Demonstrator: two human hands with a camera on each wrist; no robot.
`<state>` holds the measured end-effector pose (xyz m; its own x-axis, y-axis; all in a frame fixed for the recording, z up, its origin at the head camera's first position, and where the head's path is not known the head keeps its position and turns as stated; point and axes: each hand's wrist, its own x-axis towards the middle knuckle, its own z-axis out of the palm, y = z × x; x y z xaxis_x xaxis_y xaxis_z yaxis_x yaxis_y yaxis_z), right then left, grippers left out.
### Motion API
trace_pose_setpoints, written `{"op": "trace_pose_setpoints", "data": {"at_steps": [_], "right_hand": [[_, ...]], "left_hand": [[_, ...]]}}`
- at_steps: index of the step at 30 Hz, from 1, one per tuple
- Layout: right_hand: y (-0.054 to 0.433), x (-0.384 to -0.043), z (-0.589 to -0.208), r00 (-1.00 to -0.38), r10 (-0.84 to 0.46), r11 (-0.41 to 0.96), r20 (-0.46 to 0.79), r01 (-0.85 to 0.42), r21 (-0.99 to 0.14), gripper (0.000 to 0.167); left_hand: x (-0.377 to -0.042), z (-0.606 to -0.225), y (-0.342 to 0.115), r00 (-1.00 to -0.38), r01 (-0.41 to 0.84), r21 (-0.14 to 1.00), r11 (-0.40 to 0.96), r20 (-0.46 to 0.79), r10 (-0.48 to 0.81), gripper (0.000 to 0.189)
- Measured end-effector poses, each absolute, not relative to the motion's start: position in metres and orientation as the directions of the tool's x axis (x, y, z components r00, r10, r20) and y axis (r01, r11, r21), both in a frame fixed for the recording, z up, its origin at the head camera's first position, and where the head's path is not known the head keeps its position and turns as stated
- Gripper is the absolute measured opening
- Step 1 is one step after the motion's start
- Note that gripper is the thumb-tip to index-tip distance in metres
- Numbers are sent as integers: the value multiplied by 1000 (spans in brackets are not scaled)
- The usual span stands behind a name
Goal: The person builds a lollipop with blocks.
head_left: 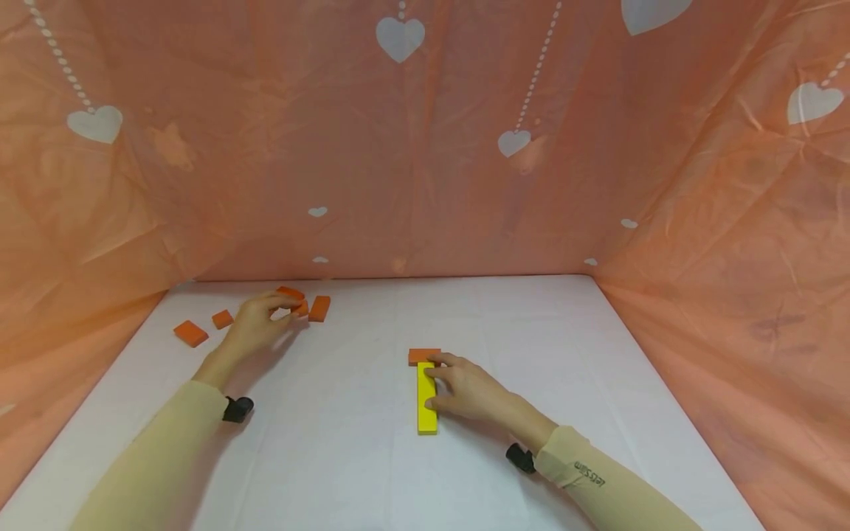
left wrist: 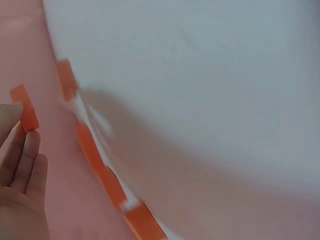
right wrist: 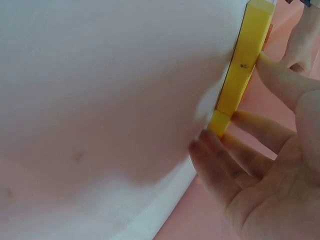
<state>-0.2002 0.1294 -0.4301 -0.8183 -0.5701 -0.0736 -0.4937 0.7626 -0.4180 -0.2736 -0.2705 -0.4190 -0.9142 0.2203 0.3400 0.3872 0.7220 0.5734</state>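
Note:
My left hand [head_left: 262, 321] reaches over the back left of the table. In the left wrist view its thumb and finger pinch an orange block [left wrist: 25, 107], raised beside the other blocks. Near the table's middle lies a long yellow block [head_left: 427, 417], with a shorter orange block [head_left: 418, 355] set crosswise at its far end. My right hand [head_left: 474, 387] comes in from the right, its thumb and fingertips touching the yellow block along that side. One fingertip reaches the orange block. The right wrist view shows the thumb against the yellow block [right wrist: 245, 60], the other fingers around its lower end.
Left of the left hand lie an orange block [head_left: 191, 333] and a smaller orange block [head_left: 222, 318]. Another orange block [head_left: 319, 308] lies right of its fingertips. An orange cloth with white hearts [head_left: 458, 206] walls the white table [head_left: 319, 450] at back and sides.

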Motion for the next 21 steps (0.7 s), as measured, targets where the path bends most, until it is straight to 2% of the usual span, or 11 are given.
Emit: {"op": "trace_pose_setpoints", "data": {"at_steps": [3, 12, 21], "right_hand": [[130, -200, -430, -816, -574, 760, -71, -499, -418, 56], [130, -200, -431, -817, -572, 765, -78, -497, -411, 57], [130, -200, -430, -819, -570, 765, -73, -496, -410, 54]], "left_hand": [[-276, -421, -257, -885, 440, 562, 701, 403, 232, 26], [-279, -423, -218, -930, 364, 670, 646, 297, 216, 30], [-281, -426, -172, -901, 433, 653, 622, 323, 288, 28]]}}
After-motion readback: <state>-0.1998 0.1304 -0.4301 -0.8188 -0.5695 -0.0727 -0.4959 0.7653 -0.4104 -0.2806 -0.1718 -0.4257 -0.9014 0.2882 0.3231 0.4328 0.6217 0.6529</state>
